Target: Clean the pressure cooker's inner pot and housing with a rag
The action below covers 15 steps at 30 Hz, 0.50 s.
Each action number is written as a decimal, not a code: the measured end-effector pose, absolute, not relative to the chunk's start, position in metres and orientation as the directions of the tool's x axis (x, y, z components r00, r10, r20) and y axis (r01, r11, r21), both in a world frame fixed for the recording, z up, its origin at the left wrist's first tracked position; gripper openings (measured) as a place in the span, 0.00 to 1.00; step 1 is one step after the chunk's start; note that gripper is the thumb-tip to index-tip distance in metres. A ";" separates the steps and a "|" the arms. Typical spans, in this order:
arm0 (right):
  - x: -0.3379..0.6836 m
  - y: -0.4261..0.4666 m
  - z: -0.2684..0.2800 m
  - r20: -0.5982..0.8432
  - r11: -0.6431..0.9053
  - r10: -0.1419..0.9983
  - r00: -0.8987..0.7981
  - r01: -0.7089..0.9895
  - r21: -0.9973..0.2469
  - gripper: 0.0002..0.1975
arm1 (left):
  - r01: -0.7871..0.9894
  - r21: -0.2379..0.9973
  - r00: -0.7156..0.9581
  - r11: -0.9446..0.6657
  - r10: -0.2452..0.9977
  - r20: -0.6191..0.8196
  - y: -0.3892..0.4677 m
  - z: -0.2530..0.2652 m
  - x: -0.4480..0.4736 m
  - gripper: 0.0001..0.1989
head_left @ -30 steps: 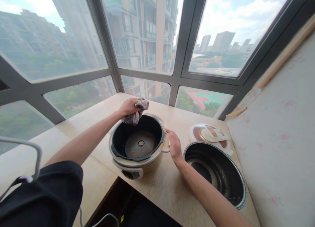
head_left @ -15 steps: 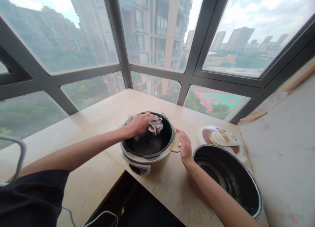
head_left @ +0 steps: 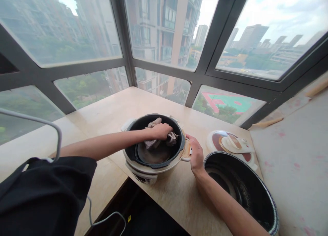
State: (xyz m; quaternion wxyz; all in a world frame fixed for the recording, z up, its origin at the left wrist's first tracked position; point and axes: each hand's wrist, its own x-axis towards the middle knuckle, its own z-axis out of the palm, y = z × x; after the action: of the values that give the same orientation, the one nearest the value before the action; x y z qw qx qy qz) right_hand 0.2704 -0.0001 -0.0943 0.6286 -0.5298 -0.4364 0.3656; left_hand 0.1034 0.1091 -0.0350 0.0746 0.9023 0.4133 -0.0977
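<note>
Pale bench (head_left: 170, 191) comes first, its near edge stepping back to an inner corner above a dark gap. Closest in, a black sleeve (head_left: 53, 191) fills the lower left, with a light cable (head_left: 60, 137) looping beside it. Over by the right edge sits a dark pot (head_left: 252, 188), open side up, the right forearm crossing in front of it.

Now the cooker (head_left: 164, 165), standing lidless just behind that inner corner. It looks hefty and rigid, so the side handle (head_left: 186, 151) seems the place to take it, and that's where the right hand (head_left: 196, 153) is, fingers hooked along the far side, thumb out of sight. Inside the cavity, toward the back, the left hand (head_left: 162, 130) clutches a cloth (head_left: 151, 143), bunched up and spilling out on 2 sides of the fist. Soft, light stuff, I'd judge: it should fold easily against the curved wall, best gathered under the palm. Whether it touches the cooker's floor, I can't tell.

Beyond the pot, near the right edge, lies the lid (head_left: 237, 143), beside the flowered wall (head_left: 302, 181). Past the far corner, grey window frames (head_left: 126, 55), then a tall building (head_left: 164, 31) and a green-and-pink court (head_left: 228, 102).
</note>
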 end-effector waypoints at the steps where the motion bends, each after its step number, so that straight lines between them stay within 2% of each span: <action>1: 0.271 -0.001 -0.094 0.164 0.168 0.922 0.351 0.019 -0.986 0.23 | 0.721 0.071 0.680 -0.689 0.684 -0.266 0.107 -0.034 0.109 0.16; 5: 0.273 -0.003 -0.092 0.169 0.157 0.927 0.336 0.063 -0.986 0.24 | 0.520 0.172 0.826 -0.837 0.441 -0.350 0.092 -0.025 0.119 0.18; 10: 0.274 -0.005 -0.090 0.157 0.141 0.931 0.330 0.071 -0.987 0.22 | 0.387 0.374 0.897 -0.843 0.249 -0.366 0.076 -0.012 0.096 0.27; 13: 0.275 -0.007 -0.090 0.131 0.114 0.935 0.330 0.069 -0.991 0.23 | 0.350 0.471 0.907 -0.810 0.168 -0.385 0.075 -0.009 0.075 0.32; 14: 0.275 -0.007 -0.090 0.123 0.105 0.937 0.328 0.070 -0.992 0.23 | 0.358 0.480 0.904 -0.801 0.168 -0.394 0.076 -0.009 0.068 0.33; 15: 0.275 -0.007 -0.090 0.118 0.100 0.938 0.325 0.073 -0.992 0.23 | 0.394 0.452 0.894 -0.800 0.219 -0.391 0.078 -0.009 0.060 0.32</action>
State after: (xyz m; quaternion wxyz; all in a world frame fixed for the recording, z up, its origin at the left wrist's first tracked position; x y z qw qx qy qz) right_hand 0.2751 -0.0073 -0.0895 0.5894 -0.5614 -0.4501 0.3672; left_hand 0.0604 0.0782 -0.0085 0.2702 0.9348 0.1642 -0.1618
